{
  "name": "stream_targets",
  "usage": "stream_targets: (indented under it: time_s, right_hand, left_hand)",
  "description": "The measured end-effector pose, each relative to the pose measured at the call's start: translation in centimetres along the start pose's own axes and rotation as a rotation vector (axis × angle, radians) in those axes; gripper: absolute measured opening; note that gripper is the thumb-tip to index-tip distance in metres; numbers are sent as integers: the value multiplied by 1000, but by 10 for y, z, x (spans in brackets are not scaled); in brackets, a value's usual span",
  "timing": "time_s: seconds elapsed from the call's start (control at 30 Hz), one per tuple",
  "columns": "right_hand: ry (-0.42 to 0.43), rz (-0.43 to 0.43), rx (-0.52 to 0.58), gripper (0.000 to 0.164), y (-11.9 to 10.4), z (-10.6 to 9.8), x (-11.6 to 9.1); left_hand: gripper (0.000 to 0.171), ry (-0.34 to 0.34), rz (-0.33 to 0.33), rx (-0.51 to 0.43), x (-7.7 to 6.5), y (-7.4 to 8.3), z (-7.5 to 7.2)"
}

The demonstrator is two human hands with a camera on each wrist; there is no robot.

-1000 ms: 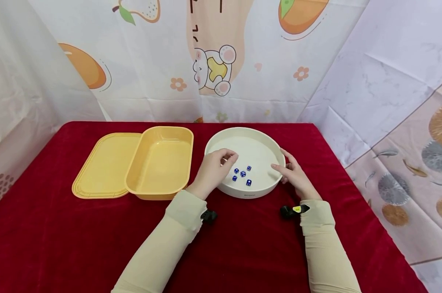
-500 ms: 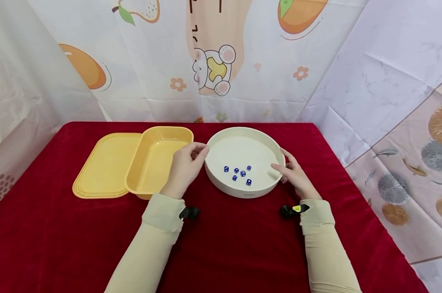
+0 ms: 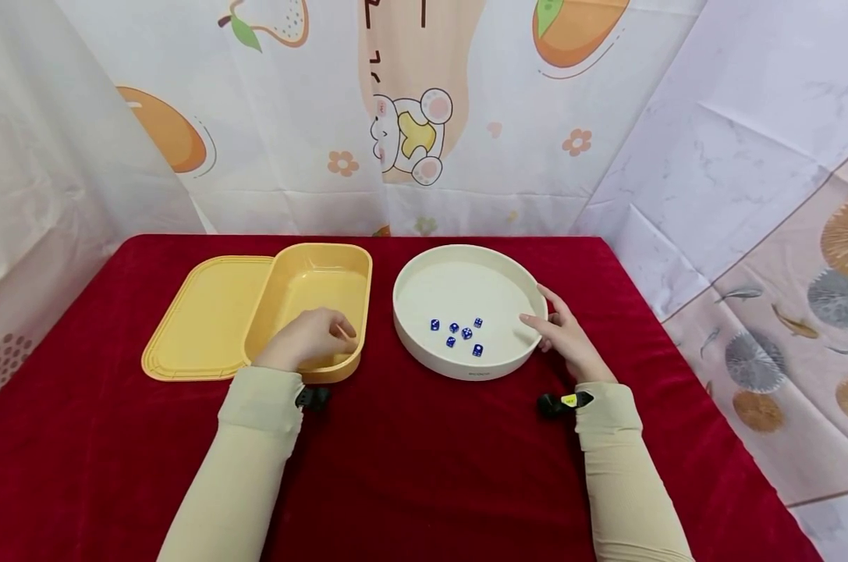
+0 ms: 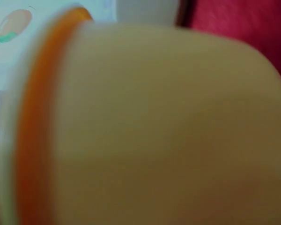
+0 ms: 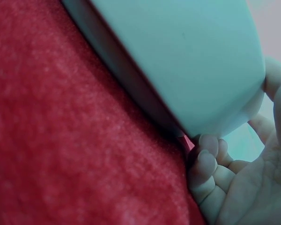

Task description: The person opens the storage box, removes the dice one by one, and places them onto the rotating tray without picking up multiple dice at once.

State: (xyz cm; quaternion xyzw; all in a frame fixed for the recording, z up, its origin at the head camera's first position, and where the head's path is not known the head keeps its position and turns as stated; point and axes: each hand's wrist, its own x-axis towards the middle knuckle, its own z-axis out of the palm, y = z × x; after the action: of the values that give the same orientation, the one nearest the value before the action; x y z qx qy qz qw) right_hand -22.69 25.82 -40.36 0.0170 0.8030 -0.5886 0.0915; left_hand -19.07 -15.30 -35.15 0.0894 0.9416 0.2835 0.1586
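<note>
In the head view my left hand (image 3: pixel 311 337) is down inside the yellow rectangular box (image 3: pixel 365 312), its fingers bent towards the thumb. Anything between those fingertips is hidden. The left wrist view shows mostly the blurred yellow wall of the box (image 4: pixel 145 108), with no fingers visible. My right hand (image 3: pixel 567 336) holds the right side of a round cream tray (image 3: pixel 466 365), thumb over the rim. In the right wrist view, fingers (image 5: pixel 203 164) curl against the lower edge of the tray (image 5: pixel 192 61). Several blue dice (image 3: pixel 467 333) lie in the tray's front part.
A flat yellow lid (image 3: pixel 199 320) lies left of the box, partly beneath it. The table has a red velvet cloth (image 3: pixel 424 468). Printed curtains (image 3: pixel 494 156) hang behind and at both sides. A strip of cloth separates the box from the tray.
My left hand has left the tray, moving left and then down into the yellow box. A die it covered earlier now shows. The right hand stays at the tray's rim.
</note>
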Motion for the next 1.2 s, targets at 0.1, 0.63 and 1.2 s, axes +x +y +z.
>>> stream_targets:
  time_s: [0.1, 0.63, 1.2]
  right_hand:
    - [-6, -1, 3, 81, 0, 0, 0]
    - [-8, 12, 3, 81, 0, 0, 2]
    - [1, 6, -9, 82, 4, 0, 3]
  left_hand:
    - [18, -88, 25, 60, -1, -6, -1]
    - [23, -251, -101, 124, -12, -16, -18]
    - [17, -309, -38, 142, -13, -13, -20]
